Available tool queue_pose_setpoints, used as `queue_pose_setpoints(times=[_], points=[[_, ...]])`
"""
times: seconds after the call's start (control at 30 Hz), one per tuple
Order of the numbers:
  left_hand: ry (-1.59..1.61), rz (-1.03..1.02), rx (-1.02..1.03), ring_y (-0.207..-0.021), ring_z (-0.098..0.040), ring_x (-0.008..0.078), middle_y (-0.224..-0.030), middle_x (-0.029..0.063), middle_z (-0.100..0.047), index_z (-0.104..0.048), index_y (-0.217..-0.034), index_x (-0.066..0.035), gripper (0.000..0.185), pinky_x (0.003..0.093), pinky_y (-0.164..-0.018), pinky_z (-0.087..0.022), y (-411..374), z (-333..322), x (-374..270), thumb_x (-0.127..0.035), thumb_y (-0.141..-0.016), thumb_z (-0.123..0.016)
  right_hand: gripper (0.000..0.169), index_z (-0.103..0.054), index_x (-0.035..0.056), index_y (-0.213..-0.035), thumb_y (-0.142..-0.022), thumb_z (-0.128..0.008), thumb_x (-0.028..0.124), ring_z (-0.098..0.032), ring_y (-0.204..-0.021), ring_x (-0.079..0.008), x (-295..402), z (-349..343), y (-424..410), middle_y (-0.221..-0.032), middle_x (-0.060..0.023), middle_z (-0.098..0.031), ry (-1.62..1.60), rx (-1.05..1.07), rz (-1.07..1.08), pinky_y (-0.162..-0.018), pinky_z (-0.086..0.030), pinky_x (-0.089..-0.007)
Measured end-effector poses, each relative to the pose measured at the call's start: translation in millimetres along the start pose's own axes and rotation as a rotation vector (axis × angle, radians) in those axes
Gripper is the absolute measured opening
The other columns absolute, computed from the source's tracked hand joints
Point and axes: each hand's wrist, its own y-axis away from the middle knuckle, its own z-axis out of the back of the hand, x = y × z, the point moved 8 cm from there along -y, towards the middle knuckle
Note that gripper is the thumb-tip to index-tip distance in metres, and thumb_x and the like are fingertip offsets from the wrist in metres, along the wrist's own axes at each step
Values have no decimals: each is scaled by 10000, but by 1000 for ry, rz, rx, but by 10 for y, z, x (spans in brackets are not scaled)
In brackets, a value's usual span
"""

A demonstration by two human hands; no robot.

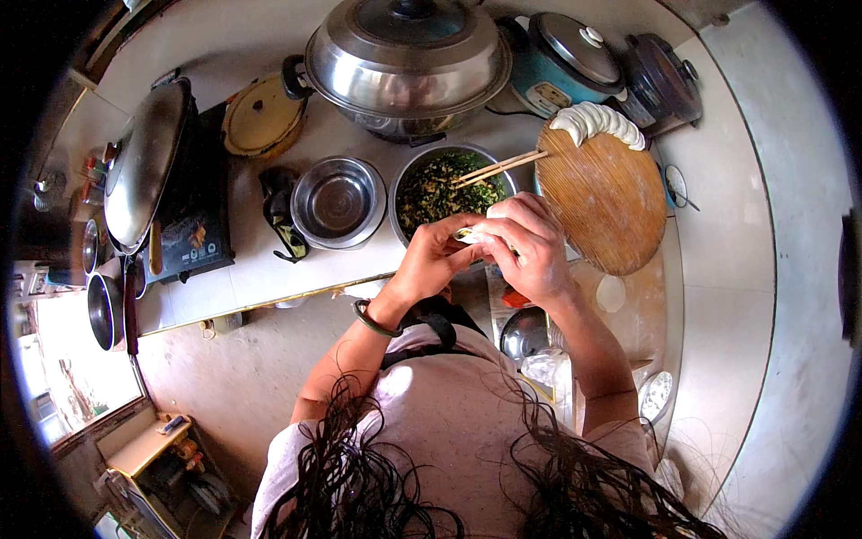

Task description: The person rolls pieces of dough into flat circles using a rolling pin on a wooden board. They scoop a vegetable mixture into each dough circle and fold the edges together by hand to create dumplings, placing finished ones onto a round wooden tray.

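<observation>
Between my two hands is a small dumpling (466, 234), its white wrapper folded around a little filling and mostly hidden by fingers. My left hand (434, 255) pinches it from the left. From the right, the floured fingers of my right hand (528, 242) press on its edge. Just beyond the hands stands a steel bowl (397, 178) of chopped green and yellow filling (438, 185). Wooden chopsticks (502, 168) lean across its right rim. A round wooden board (599, 195) to the right carries a curved row of finished dumplings (596, 123) along its far edge.
Nested metal basins (339, 201) stand left of the filling bowl. Behind are a large lidded steel pot (407, 67) and a blue rice cooker (569, 64). A lidded wok (145, 168) sits on a cooktop at left. One flat dough wrapper (611, 294) lies on the floured surface at right.
</observation>
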Motion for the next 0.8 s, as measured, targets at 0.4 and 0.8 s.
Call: queue_pose_setpoints(times=[0.4, 0.8], points=[[-79, -213, -74, -1163, -596, 133, -1341, 101, -588, -393, -1496, 15, 675, 296, -971, -514, -20, 48, -68, 71, -881, -667, 198, -652, 52, -936, -779, -747, 127, -584, -904, -279, 129, -30, -185, -937, -73, -586, 111, 89, 1, -814, -463, -423], [-66, -148, -105, -1101, -631, 127, -1351, 101, -586, -326, -1557, -29, 796, 285, -926, -529, -34, 2, -94, 66, -858, -696, 159, -642, 51, -882, -784, -735, 135, -570, -912, -259, 162, -54, -237, -908, -56, -575, 217, 108, 104, -831, -457, -410]])
